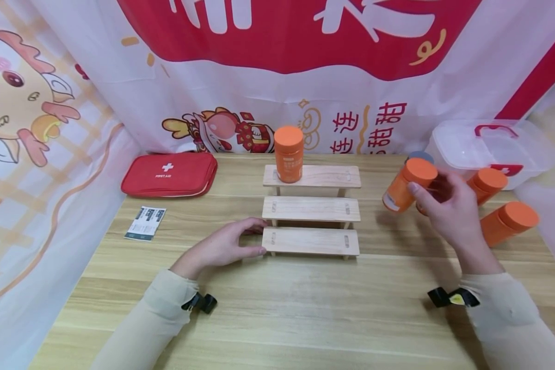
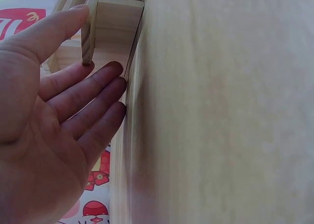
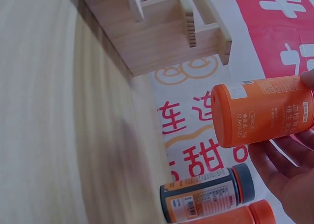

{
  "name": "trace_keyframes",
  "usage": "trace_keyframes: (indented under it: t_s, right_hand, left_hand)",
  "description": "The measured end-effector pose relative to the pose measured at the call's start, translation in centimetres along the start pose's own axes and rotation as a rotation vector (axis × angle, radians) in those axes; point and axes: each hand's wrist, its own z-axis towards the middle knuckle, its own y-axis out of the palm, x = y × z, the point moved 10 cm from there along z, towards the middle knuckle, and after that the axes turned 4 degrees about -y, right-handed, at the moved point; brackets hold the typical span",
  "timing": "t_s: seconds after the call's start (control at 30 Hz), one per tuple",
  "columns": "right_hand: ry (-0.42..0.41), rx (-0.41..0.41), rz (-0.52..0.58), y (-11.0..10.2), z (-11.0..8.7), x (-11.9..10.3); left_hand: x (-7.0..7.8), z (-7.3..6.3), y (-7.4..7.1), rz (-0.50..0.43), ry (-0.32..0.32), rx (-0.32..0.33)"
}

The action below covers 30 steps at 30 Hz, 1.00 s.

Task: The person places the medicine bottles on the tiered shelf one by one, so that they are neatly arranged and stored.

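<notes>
A three-step wooden rack (image 1: 311, 209) stands mid-table. My left hand (image 1: 226, 241) holds its lowest step by the left end, thumb at the front edge and index finger at the back; the other fingers extend below the board in the left wrist view. My right hand (image 1: 458, 216) grips an orange vitamin bottle (image 1: 401, 189) near its cap, tilted and off the table, right of the rack. The label and flat base of this bottle (image 3: 262, 111) face the right wrist camera. Another orange bottle (image 1: 289, 156) stands upright on the top step's left end.
Two more orange bottles (image 1: 509, 223) stand right of my right hand. A dark-capped bottle (image 3: 206, 197) is partly hidden behind the held one. Farther back sits a clear lidded box (image 1: 485, 149). On the left lie a red first-aid pouch (image 1: 168, 174) and a printed card (image 1: 145, 223).
</notes>
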Motion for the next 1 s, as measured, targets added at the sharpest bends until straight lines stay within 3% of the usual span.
trace_keyframes:
  t_s: [0.4,1.0]
  right_hand:
    - [0.004,0.022,0.046,0.5,0.7,-2.3]
    - [-0.113,0.067,0.115,1.4,1.5,-5.8]
  left_hand:
    - [0.0,-0.1,-0.1,-0.009,-0.003,0.001]
    - [0.0,-0.1,-0.1,-0.013,-0.002,-0.003]
